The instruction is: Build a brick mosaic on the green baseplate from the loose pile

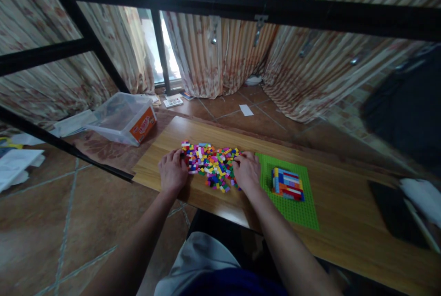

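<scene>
A loose pile of many-coloured toy building bricks (215, 167) is spread over the wooden table. My left hand (172, 172) is at the pile's left edge, its fingers curled down and closed. What those fingers hold, if anything, is hidden. On the pile's right edge, my right hand (248, 172) has thumb and fingertips pinched together over the bricks. Anything in this pinch is too small to make out. Just right of that hand lies a green studded baseplate (296, 215). A block of stacked bricks (288, 185) in red, blue, white and orange sits on it.
The long wooden table (344, 213) carries a dark flat object (392, 211) at its right end, near a white crumpled item (422, 197). A clear plastic bin (120, 119) with an orange label stands on the floor left. A black metal bar (241, 4) crosses overhead before curtains.
</scene>
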Motion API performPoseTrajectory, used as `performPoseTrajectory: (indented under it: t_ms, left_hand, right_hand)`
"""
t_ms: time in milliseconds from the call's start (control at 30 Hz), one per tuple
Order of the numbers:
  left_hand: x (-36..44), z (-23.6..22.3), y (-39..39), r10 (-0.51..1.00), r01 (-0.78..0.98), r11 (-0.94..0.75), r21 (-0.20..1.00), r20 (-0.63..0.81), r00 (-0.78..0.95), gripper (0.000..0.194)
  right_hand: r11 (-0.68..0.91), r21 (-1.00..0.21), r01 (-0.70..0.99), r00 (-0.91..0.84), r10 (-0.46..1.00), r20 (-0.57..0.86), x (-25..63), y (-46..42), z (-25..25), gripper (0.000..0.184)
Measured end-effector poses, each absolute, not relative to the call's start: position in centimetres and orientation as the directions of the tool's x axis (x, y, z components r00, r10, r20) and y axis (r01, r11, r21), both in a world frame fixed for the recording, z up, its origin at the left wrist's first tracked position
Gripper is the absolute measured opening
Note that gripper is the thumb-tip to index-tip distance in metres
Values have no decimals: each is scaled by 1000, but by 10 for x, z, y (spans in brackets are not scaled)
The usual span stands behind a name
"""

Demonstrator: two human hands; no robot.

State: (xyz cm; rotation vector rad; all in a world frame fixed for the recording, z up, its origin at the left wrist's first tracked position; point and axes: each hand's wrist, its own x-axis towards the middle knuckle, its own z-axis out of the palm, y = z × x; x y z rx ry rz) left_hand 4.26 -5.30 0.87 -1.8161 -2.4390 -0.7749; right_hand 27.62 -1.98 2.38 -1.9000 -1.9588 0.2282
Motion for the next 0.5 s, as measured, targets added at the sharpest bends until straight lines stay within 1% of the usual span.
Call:
performPoseTrajectory:
  t_ms: [167, 367, 433, 500]
  left_hand:
    - [41, 7, -51, 899, 906, 200, 373, 296, -321, 39]
    - [40, 9, -50, 905, 906, 206, 370, 280, -320, 39]
    - [39, 9, -50, 907, 908, 205, 366, 278, -316, 40]
    - [39, 9, -49, 908, 910, 205, 361, 277, -314, 40]
  right_hand:
    - [67, -493, 868, 34, 981, 192, 272, -17, 23, 12]
    - [119, -583, 804, 61, 958, 280, 273, -26, 28, 8]
    - [160, -632, 758, 62, 947, 314, 277, -36, 37, 8]
    - [196, -702, 685, 53, 947, 317, 284, -53, 47, 11]
